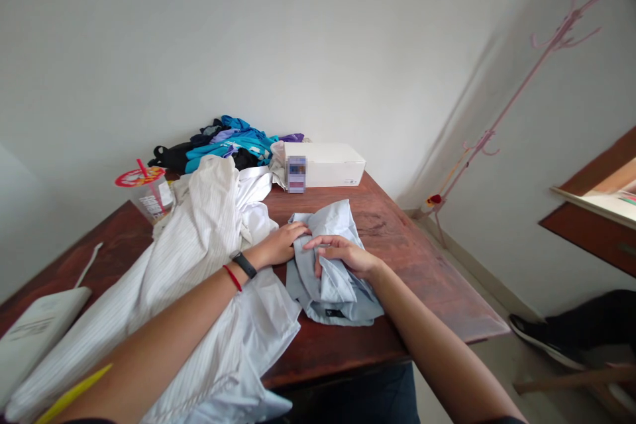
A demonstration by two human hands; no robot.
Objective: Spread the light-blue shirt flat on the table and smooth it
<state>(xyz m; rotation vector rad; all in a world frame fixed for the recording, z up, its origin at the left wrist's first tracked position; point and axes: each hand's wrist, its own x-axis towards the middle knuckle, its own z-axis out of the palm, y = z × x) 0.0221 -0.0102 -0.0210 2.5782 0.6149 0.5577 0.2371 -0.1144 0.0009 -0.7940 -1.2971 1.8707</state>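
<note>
A light grey-blue garment (313, 291), folded into a compact bundle with a small dark label near its front edge, lies on the wooden table. My left hand (284, 243) rests at the bundle's left edge, its fingers laid over the cloth. Over the middle of the bundle is my right hand (346, 256), fingers stretched to the left and apart, touching a raised fold. A white striped garment (173, 265) spreads loosely beneath my left forearm. The undersides of both hands are hidden.
Behind are a heap of blue and dark clothes (238, 139) and a white box (328, 164). A plastic cup with a straw (152, 195) stands left, near a white device (42, 331). The table (342, 351) ends close in front. A pink coat stand (521, 89) leans into view right.
</note>
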